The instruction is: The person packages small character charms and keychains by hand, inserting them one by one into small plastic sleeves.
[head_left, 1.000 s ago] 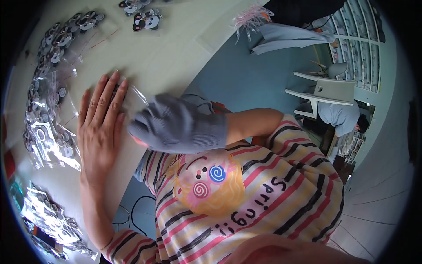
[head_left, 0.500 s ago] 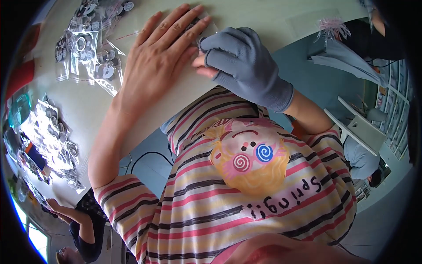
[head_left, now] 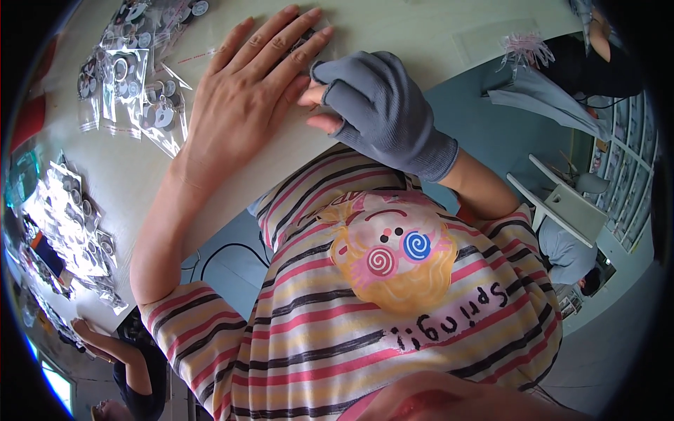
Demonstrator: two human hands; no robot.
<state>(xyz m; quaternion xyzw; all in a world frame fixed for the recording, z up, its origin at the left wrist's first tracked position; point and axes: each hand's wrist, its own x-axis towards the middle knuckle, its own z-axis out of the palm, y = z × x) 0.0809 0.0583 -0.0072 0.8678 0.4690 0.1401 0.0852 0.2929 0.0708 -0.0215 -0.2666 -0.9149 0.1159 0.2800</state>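
My bare left hand (head_left: 246, 102) lies flat on the pale table, its fingers stretched out and slightly apart. Beneath its fingertips a small dark item (head_left: 306, 36) shows in part, with clear plastic around it; its kind is mostly hidden. Close beside the left thumb is my right hand (head_left: 382, 116), in a grey glove that leaves the fingertips bare. Its fingers are curled, with thumb and forefinger near each other at the table's front edge. Whatever they may hold is hidden. Left of my left hand lie clear bags (head_left: 125, 88) with round, key-ring-like pieces.
A second heap of shiny clear bags (head_left: 77, 228) covers the table at the far left. Pink-and-white thin strips (head_left: 526, 48) lie by the right edge. Other people sit at lower left (head_left: 133, 365) and upper right (head_left: 597, 63). A pale chair (head_left: 572, 207) stands on the right.
The whole view has shifted slightly. My right hand has come a little nearer to my body, its fingers still curled. My left hand stays flat in the same place.
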